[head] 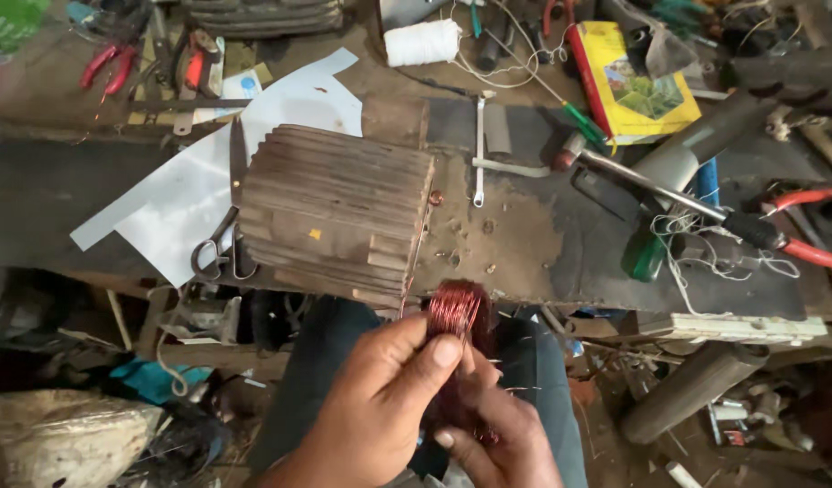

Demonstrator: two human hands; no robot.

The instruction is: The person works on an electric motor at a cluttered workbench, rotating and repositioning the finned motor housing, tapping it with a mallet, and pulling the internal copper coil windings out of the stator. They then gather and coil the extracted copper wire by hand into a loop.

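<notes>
A coil of red copper wire sits at the near edge of the workbench, pinched by the left hand and gripped from below by the right hand. Just left stands a ribbed motor housing, with scissors on white paper beyond.

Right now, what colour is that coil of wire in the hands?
The coil of wire is a shiny reddish copper colour, seen best in the head view.
</notes>
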